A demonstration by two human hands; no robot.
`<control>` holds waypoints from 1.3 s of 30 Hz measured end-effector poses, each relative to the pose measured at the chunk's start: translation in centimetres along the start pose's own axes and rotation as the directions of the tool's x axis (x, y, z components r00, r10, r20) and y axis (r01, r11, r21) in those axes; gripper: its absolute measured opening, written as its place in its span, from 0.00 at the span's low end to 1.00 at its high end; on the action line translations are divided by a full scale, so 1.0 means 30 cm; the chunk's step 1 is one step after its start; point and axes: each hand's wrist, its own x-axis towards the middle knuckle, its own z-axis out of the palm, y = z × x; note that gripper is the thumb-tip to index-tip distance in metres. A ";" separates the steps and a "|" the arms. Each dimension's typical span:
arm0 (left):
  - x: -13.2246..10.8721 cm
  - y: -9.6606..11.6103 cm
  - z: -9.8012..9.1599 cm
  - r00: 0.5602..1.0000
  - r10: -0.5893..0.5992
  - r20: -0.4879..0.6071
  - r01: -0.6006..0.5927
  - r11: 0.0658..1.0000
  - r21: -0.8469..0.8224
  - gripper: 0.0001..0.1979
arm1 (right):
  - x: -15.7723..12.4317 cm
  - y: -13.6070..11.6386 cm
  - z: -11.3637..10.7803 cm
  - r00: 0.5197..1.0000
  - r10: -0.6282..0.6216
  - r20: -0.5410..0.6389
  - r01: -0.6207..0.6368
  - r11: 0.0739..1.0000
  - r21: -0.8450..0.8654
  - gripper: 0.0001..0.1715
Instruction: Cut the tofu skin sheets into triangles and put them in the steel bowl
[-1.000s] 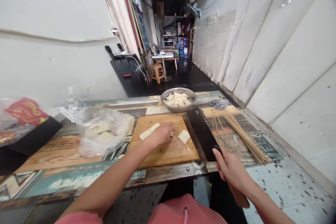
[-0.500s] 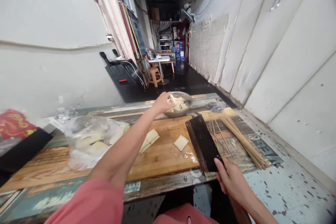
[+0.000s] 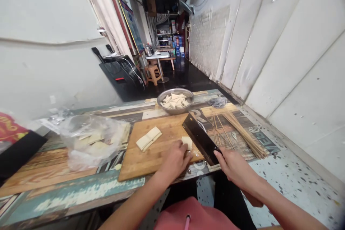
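Note:
A small pale square of dried tofu lies near the right side of the wooden cutting board. My left hand rests over the board with bent fingertips on that square's near left edge. In my right hand is the handle of a cleaver. Its broad dark blade is tilted over the board's right edge, beside the square and apart from it. A stack of longer tofu pieces sits on the board's left half. Behind the board, a metal bowl holds several tofu triangles.
Left of the board lies a clear plastic bag with more tofu slices. Thin wooden skewers are spread on the patterned table at right, near a crumpled grey plastic bag. A red package shows at far left.
My left hand has come back from the bowl to the square on the board. The cleaver stays in my right hand, near the board's right edge. The view has shifted slightly.

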 end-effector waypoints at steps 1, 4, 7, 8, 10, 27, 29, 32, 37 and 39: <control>-0.010 -0.001 0.009 1.000 0.022 -0.019 -0.022 1.000 -0.006 0.12 | -0.001 -0.009 -0.013 1.000 -0.011 0.021 0.012 0.999 -0.033 0.20; -0.026 -0.014 0.043 0.994 0.048 -0.098 -0.051 0.998 -0.026 0.14 | 0.000 -0.026 -0.041 0.996 -0.036 0.079 0.043 0.994 -0.098 0.21; -0.022 -0.026 0.071 0.988 0.056 -0.147 -0.060 0.998 -0.027 0.15 | 0.004 -0.034 -0.053 0.993 -0.065 0.099 0.080 0.984 -0.158 0.21; -0.019 -0.027 0.077 0.986 0.055 -0.155 -0.060 0.998 -0.028 0.15 | 0.006 -0.037 -0.056 0.992 -0.071 0.102 0.089 0.980 -0.177 0.20; -0.013 -0.025 0.082 0.983 0.062 -0.172 -0.070 0.997 -0.038 0.16 | 0.008 -0.043 -0.061 0.990 -0.074 0.120 0.097 0.975 -0.201 0.20; -0.009 -0.023 0.082 0.981 0.068 -0.181 -0.080 0.995 -0.063 0.16 | 0.018 -0.090 -0.096 0.971 -0.048 0.235 0.110 0.960 -0.259 0.19; -0.008 -0.023 0.084 0.981 0.072 -0.183 -0.085 0.994 -0.066 0.16 | 0.026 -0.103 -0.101 0.966 -0.055 0.252 0.129 0.950 -0.285 0.19; -0.006 -0.025 0.091 0.980 0.067 -0.188 -0.081 0.994 -0.067 0.15 | 0.053 -0.124 -0.092 0.948 -0.103 0.302 0.209 0.916 -0.342 0.17; -0.009 -0.035 0.088 0.979 0.046 -0.198 -0.056 0.997 -0.045 0.13 | 0.062 -0.112 -0.042 0.983 -0.069 0.168 0.116 0.949 -0.293 0.17; -0.008 -0.042 0.071 0.984 0.031 -0.175 -0.038 0.999 -0.038 0.13 | 0.047 -0.090 -0.036 0.994 -0.085 0.063 0.096 0.974 -0.203 0.19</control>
